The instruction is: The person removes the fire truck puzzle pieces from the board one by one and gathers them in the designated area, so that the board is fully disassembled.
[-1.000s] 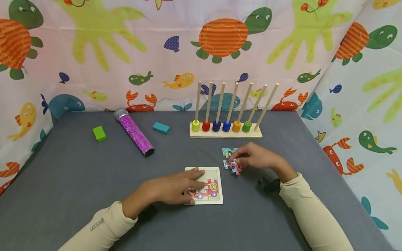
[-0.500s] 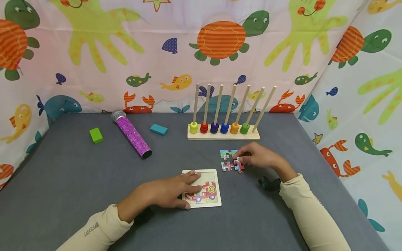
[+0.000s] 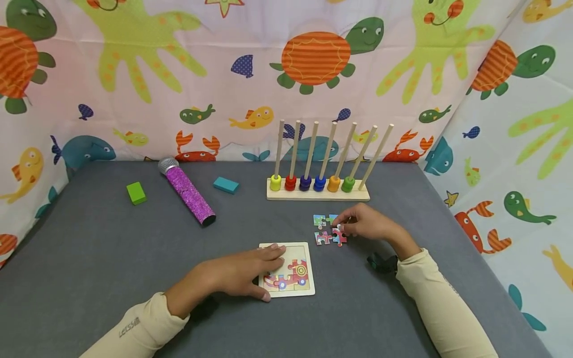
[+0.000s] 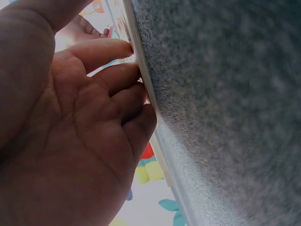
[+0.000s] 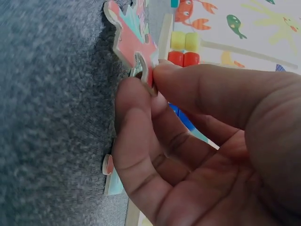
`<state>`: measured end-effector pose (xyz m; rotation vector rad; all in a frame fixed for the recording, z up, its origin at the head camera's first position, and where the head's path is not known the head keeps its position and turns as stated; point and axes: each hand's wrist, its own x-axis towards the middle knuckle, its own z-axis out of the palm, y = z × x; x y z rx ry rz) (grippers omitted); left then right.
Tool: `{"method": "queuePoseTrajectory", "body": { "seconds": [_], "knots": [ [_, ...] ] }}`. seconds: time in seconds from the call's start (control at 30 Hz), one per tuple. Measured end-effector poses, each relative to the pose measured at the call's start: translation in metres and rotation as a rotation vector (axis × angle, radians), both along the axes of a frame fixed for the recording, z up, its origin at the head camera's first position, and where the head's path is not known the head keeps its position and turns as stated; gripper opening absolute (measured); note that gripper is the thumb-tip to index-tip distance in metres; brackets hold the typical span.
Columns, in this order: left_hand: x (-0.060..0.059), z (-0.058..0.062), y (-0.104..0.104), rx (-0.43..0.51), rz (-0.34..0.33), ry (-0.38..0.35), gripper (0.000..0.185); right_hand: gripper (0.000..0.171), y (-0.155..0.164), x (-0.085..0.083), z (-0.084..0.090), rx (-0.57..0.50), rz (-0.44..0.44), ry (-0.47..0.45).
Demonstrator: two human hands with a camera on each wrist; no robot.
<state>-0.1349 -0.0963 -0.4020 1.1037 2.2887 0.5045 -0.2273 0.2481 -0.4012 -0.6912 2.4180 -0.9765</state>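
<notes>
My left hand (image 3: pixel 241 272) rests on the wooden puzzle board (image 3: pixel 288 293), its spread fingers over the left side. Part of a red vehicle picture with blue wheels shows on the board. In the left wrist view, the fingertips of that hand (image 4: pixel 94 113) touch the board's pale edge. With thumb and index finger, my right hand (image 3: pixel 369 222) pinches a red puzzle piece (image 3: pixel 338 237), tilted above the table in the right wrist view (image 5: pixel 134 44). Beside it lie a pink puzzle piece (image 3: pixel 321 238) and a green-blue puzzle piece (image 3: pixel 319 221). Another green puzzle piece (image 3: pixel 331 218) is partly behind the fingers.
A peg stacker (image 3: pixel 318 196) with coloured beads stands behind the loose pieces. Farther left on the grey table (image 3: pixel 112 258) lie a purple toy microphone (image 3: pixel 190 194), a teal block (image 3: pixel 226 185) and a green block (image 3: pixel 136 193). A patterned cloth hangs behind.
The red puzzle piece in my right hand has moved slightly away from the pink piece, leaving a gap. My left hand stays on the board. The head view has shifted a little.
</notes>
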Motion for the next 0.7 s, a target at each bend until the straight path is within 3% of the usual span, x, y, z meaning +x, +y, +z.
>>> {"method": "queuePoseTrajectory", "body": {
  "seconds": [0.7],
  "knots": [
    [0.0006,-0.0025,-0.0004,-0.009,-0.024,0.0,0.079,0.017,-0.0037,0.0039,0.0001,-0.043,0.003,0.102]
  ]
}}
